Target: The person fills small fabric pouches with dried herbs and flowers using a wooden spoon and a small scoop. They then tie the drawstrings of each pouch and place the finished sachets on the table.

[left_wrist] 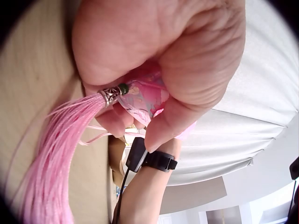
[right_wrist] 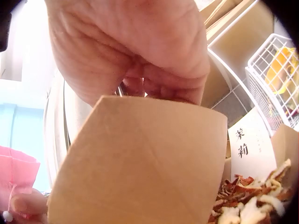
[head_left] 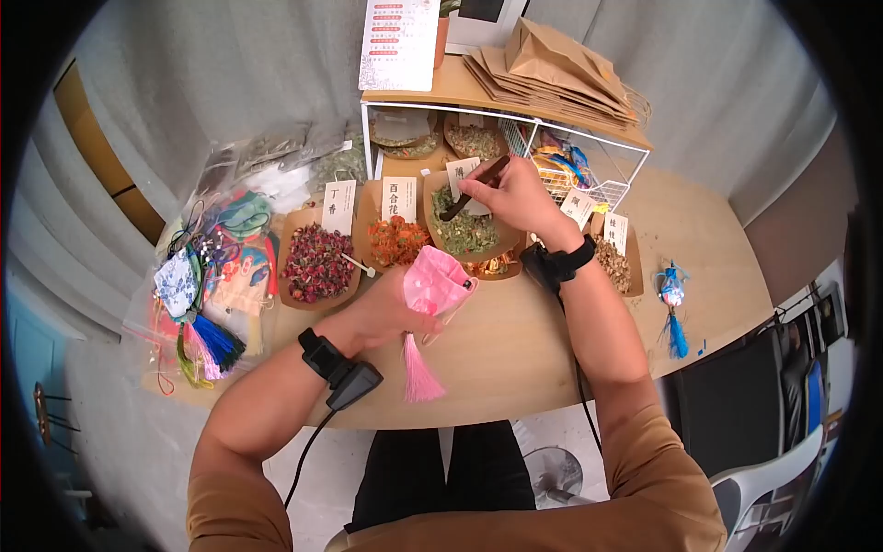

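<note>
My left hand [head_left: 391, 308] grips a pink sachet pouch [head_left: 432, 281], its mouth facing up and a long pink tassel [head_left: 421, 373] hanging below. A silver bead cap [left_wrist: 111, 95] joins tassel and pouch in the left wrist view. My right hand [head_left: 526, 198] holds a dark brown scoop [head_left: 483, 184], whose lower end dips to the green dried herbs [head_left: 471, 234] in a kraft paper tray [head_left: 430, 198]. In the right wrist view the wall of a paper tray [right_wrist: 140, 158] hides the scoop's tip.
Trays of red buds [head_left: 317, 262] and orange petals [head_left: 395, 241] stand to the left, with a small white spoon [head_left: 359, 265]. Sachets with tassels [head_left: 184, 285] lie far left. A blue tasselled sachet [head_left: 673, 294] lies right. Behind stands a shelf [head_left: 441, 87] bearing paper bags [head_left: 561, 74].
</note>
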`<state>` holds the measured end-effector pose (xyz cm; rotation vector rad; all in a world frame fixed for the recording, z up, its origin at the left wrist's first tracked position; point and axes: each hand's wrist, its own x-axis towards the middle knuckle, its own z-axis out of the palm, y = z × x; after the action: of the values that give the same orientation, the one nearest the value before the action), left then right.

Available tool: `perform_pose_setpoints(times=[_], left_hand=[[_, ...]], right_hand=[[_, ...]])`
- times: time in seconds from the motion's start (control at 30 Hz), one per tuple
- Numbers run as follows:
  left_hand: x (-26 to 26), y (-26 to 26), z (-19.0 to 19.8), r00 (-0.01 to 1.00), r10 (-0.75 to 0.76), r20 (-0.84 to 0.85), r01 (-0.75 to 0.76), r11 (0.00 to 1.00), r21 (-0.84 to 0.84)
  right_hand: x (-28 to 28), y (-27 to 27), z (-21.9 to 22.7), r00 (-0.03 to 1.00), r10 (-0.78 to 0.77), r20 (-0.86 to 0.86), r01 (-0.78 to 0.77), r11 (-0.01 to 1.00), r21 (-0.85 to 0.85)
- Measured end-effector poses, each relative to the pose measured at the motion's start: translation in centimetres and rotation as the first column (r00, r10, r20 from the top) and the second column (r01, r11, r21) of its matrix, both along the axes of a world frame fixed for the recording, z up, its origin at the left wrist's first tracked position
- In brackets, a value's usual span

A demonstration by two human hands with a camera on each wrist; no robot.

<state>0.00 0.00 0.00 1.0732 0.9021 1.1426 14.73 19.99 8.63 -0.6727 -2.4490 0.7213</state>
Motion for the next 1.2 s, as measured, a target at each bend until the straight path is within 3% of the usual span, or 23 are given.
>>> perform_pose_setpoints(times=[0.07, 0.17, 0.3, 0.5, 0.63, 0.83, 1.2], left_hand=[[0.2, 0.0, 0.4, 0.997, 0.015, -0.072, -0.014, 1.000, 0.015], [0.3, -0.6, 1.1, 0.995, 0.040, 0.090, -0.039, 0.999, -0.017], [0.2, -0.2, 0.9, 0.997, 0.041, 0.070, -0.042, 0.999, 0.014], [0.1, -0.1, 0.4, 0.996, 0.015, 0.083, -0.013, 1.000, -0.022], [0.5, 0.0, 0.8, 0.997, 0.039, 0.066, -0.040, 0.999, 0.015], [0.6, -0.1, 1.0, 0.997, 0.053, 0.048, -0.055, 0.998, 0.032], [0.3, 0.1, 0.8, 0.997, 0.016, 0.075, -0.018, 0.999, 0.029]], right_hand=[[0.3, -0.1, 0.4, 1.000, -0.008, -0.002, 0.008, 1.000, 0.024], [-0.2, -0.4, 0.5, 0.993, -0.038, -0.114, 0.038, 0.999, -0.005], [-1.1, 0.4, -0.9, 0.949, -0.022, -0.313, 0.025, 1.000, 0.007], [-0.8, -0.7, -0.2, 0.987, -0.010, -0.160, 0.014, 0.999, 0.029], [-0.3, -0.9, 0.6, 0.997, -0.078, -0.018, 0.080, 0.984, 0.161], [-0.4, -0.8, 0.5, 0.992, -0.042, -0.122, 0.054, 0.994, 0.099], [-0.2, -0.7, 0.7, 1.000, 0.005, 0.005, -0.006, 0.998, 0.066]])
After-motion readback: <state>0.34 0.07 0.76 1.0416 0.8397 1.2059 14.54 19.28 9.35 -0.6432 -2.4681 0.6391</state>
